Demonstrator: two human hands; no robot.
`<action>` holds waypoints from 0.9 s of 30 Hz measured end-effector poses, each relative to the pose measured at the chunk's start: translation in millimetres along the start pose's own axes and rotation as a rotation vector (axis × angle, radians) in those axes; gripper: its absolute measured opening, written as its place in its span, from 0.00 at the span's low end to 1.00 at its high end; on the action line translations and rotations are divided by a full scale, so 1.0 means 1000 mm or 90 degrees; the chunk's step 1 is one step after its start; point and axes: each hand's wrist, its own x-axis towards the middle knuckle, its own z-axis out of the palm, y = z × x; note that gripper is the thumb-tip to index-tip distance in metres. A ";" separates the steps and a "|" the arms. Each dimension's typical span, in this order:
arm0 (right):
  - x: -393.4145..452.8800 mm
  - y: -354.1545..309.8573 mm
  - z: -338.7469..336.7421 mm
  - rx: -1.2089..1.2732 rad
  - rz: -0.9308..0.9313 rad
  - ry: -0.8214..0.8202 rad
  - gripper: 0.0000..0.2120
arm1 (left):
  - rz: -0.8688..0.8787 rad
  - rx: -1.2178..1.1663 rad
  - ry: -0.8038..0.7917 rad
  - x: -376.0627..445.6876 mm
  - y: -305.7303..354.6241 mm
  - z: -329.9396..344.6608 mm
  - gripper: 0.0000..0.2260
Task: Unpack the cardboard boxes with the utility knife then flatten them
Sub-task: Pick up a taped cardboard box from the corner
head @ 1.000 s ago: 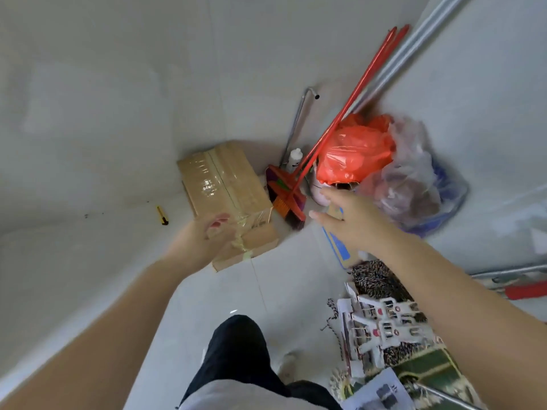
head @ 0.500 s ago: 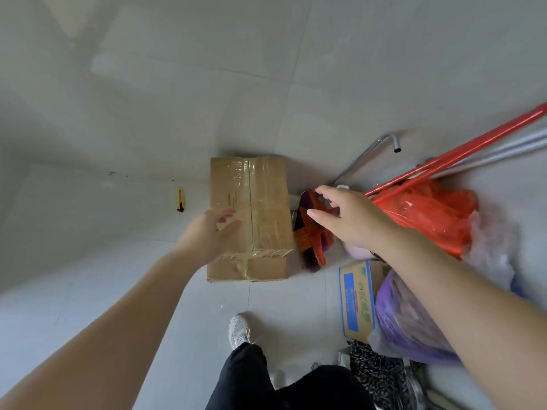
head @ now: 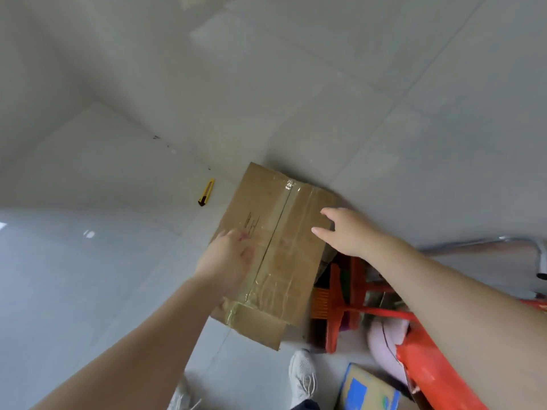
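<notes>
A brown cardboard box (head: 296,255), sealed with clear tape along its top seam, lies on the grey tiled floor against the wall. My left hand (head: 228,258) rests on the left half of its top, fingers laid over the cardboard. My right hand (head: 346,232) is at the box's right edge with its fingers straight and spread, holding nothing. A yellow utility knife (head: 206,192) lies on the floor left of the box, apart from both hands.
An orange broom head and stand (head: 334,303) crowd the box's right side. A red plastic bag (head: 426,371), a small blue-and-yellow carton (head: 367,389) and a bent metal tube (head: 485,242) lie further right. My shoe (head: 302,374) stands just below the box.
The view has swung closer over the box. My right hand moved left from the broom to the box's right edge. My left hand has stayed on the box top.
</notes>
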 end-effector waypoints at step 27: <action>0.217 0.014 0.145 -0.230 0.100 0.114 0.57 | 0.159 0.404 0.093 0.116 -0.175 0.133 0.33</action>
